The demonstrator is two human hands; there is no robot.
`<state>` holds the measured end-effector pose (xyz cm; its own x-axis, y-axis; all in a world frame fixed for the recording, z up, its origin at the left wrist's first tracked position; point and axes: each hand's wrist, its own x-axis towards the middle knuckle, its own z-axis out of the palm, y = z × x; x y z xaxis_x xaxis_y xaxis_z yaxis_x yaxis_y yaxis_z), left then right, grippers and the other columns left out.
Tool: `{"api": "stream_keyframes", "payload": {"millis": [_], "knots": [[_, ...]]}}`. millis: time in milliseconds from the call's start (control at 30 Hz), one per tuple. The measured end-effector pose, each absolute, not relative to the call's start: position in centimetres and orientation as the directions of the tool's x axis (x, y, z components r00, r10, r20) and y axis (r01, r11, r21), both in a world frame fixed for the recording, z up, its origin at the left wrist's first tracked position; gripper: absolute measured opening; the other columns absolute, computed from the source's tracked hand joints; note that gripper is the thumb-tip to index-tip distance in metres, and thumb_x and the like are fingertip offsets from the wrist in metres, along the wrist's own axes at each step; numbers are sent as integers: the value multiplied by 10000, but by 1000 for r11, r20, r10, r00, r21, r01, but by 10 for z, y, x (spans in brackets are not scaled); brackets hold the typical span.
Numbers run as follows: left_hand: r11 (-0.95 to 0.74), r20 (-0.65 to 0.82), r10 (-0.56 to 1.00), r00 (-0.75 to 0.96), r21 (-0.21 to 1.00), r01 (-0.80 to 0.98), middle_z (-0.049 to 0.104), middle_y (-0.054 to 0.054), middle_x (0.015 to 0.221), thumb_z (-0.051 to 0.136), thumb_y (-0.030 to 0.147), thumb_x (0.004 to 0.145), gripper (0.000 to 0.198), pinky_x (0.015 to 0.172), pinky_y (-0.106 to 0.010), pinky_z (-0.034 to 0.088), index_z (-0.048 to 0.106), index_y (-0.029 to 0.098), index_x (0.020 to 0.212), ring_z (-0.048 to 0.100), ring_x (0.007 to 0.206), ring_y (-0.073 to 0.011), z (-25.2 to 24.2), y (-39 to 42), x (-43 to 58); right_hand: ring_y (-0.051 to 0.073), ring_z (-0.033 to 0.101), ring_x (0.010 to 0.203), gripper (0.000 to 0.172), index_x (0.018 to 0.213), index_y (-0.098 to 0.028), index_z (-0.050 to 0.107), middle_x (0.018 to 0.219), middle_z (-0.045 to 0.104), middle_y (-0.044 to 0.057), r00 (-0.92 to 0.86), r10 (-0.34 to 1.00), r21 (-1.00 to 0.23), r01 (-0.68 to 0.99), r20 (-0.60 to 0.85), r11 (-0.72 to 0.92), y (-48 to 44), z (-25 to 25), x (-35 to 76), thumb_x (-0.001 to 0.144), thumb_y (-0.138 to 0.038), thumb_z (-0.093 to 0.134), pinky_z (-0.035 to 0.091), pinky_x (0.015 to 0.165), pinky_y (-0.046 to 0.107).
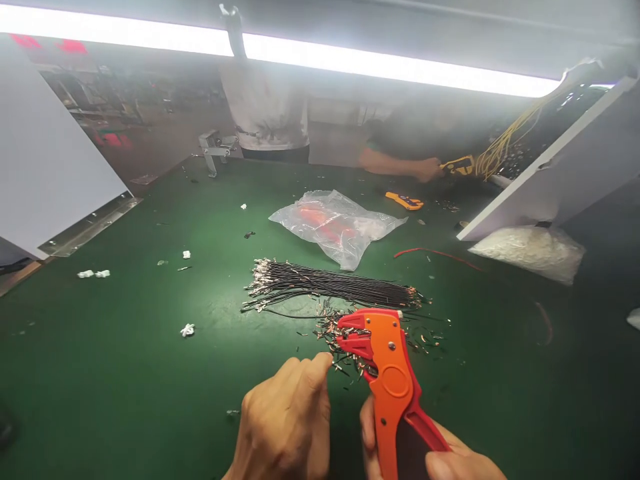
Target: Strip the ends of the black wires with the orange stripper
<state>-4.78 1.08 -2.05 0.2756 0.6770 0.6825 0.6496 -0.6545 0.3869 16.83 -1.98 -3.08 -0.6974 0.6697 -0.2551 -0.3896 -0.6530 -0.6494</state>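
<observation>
The orange pliers stand with their long axis running away from the person. The head points up and a little left, toward the far side of the table, and the handles come back toward the body. The head's red mouth faces left.

The right hand is wrapped around the handles, with the thumb over the lower handle and the fingers closed on the tool. The left hand sits just left of the pliers' head. Its thumb is pressed against the curled forefinger in a tight pinch right beside the red mouth. Anything held between those fingertips is too thin to make out.

Just beyond the pliers' head lies a scatter of small wire scraps. Past that is a bundle of black wires, lying crosswise, left to right, on the green table.

Farther out is a clear plastic bag lying flat, with something orange-red inside that cannot be made out. Well off to the right of the right hand, a second, whitish bag holds pale contents that are also unclear.

Across the table, another person's hand grips a yellow tool next to some yellow wires.
</observation>
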Motion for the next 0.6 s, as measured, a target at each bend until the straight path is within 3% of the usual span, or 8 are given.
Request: {"api": "stream_keyframes", "payload": {"millis": [100,233,400,600], "knots": [[-635,659,688,303,345,691,578,25,656,556,30,888,286,464,-228,405,566,141,1152,490,522,-116,-20,9,-48,146,527,633,626,1138,-108,567,718,619,35,-649,727,-664,-445,-223,-601,-20,-26,165,731,-541,762,390,637,265],[-633,645,705,293,387,671,593,21,652,558,29,887,231,480,-215,409,604,172,1064,500,544,-115,-18,8,-50,176,612,683,589,1233,-105,563,785,659,51,-587,793,-651,-540,-163,-533,-22,-29,161,814,-490,716,477,690,321],[-680,728,640,247,386,623,646,-1,704,555,-12,864,272,517,-228,423,611,159,1069,504,580,-110,-19,11,-49,236,699,722,554,1305,-93,543,845,693,87,-556,826,-617,-618,-95,-487,-24,-36,162,873,-424,647,533,685,362],[-651,771,619,148,398,646,648,-4,744,605,-12,869,270,568,-213,451,620,153,1082,520,639,-98,-17,13,-49,174,607,654,554,1197,-65,622,742,672,77,-596,796,-576,-615,-108,-539,-27,-36,165,810,-458,672,482,661,295]]}}
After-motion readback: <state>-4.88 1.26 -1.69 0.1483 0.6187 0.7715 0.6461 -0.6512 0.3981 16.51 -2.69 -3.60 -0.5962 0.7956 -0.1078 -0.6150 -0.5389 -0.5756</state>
